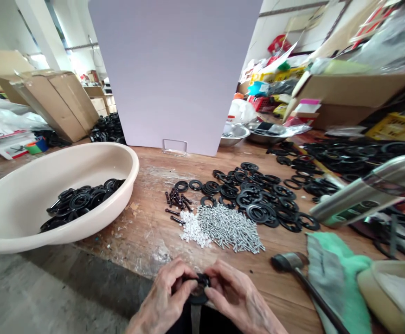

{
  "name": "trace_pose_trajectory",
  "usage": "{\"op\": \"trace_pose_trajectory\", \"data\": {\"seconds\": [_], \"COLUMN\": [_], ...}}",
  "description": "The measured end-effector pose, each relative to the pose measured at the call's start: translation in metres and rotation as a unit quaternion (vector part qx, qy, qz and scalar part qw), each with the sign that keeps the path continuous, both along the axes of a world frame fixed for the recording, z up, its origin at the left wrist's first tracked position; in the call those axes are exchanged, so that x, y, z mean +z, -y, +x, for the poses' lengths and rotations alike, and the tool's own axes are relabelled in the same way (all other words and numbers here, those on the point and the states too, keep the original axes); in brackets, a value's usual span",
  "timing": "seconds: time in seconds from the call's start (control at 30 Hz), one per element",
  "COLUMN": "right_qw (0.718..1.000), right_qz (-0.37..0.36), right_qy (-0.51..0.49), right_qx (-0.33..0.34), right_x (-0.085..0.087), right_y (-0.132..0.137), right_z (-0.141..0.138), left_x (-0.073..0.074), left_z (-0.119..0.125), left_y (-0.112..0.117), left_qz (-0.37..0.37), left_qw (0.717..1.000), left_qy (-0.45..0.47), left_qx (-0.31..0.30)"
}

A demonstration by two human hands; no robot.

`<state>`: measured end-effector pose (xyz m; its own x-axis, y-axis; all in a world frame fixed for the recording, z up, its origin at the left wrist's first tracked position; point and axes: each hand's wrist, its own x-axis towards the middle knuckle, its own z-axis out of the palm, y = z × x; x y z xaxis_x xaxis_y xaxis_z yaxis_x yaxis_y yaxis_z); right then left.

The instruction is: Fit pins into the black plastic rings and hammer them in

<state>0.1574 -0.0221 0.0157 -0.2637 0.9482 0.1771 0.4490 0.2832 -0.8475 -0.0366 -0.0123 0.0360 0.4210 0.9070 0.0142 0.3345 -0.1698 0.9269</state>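
At the table's front edge, my left hand (169, 294) and my right hand (233, 292) pinch a black ring-shaped part (199, 297) between thumbs and fingers. My fingertips cover much of its upper side, and any small piece between them cannot be made out. Just beyond my hands lie a heap of silver screws (230, 227), a patch of small white pieces (193, 228) and several short dark pins (177, 202). Behind and to the right of these spreads a pile of black rings (254, 192).
A cream basin (132, 162) with black ring parts (80, 202) stands at left. To the right are a hammer (292, 262), a green cloth (344, 273), a beige bowl (379, 297) and a steel flask (365, 195). A pale upright board (177, 74) blocks the back.
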Motion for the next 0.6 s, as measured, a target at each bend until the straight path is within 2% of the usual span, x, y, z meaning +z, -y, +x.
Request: {"op": "trace_pose_trajectory", "data": {"seconds": [0.1, 0.2, 0.3, 0.4, 0.47, 0.53, 0.57, 0.6], "right_qw": [0.989, 0.958, 0.932, 0.926, 0.951, 0.982, 0.972, 0.934], "right_qz": [-0.12, -0.209, -0.256, -0.281, -0.239, -0.085, 0.026, 0.128], "right_qy": [-0.08, -0.192, -0.251, -0.245, -0.183, -0.032, 0.057, 0.157], "right_qx": [-0.031, -0.048, -0.058, -0.055, -0.075, -0.164, -0.228, -0.293], "right_x": [-0.001, 0.002, 0.009, 0.014, 0.015, 0.013, 0.011, 0.009], "right_y": [0.005, 0.01, 0.01, 0.01, 0.013, 0.02, 0.025, 0.031], "right_z": [-0.002, -0.008, -0.013, -0.012, -0.001, 0.025, 0.043, 0.064], "left_x": [0.008, 0.006, -0.005, -0.013, -0.014, -0.012, -0.01, -0.008], "left_z": [-0.002, 0.004, 0.018, 0.03, 0.034, 0.035, 0.036, 0.036], "left_y": [0.0, -0.001, -0.003, -0.003, -0.003, -0.005, -0.007, -0.009], "left_qz": [-0.029, 0.01, 0.056, 0.098, 0.12, 0.125, 0.122, 0.118], "left_qw": [0.998, 0.993, 0.992, 0.988, 0.986, 0.987, 0.989, 0.99], "left_qy": [0.0, -0.004, -0.04, -0.072, -0.077, -0.067, -0.061, -0.056], "left_qx": [-0.059, -0.115, -0.11, -0.096, -0.088, -0.069, -0.059, -0.047]}}
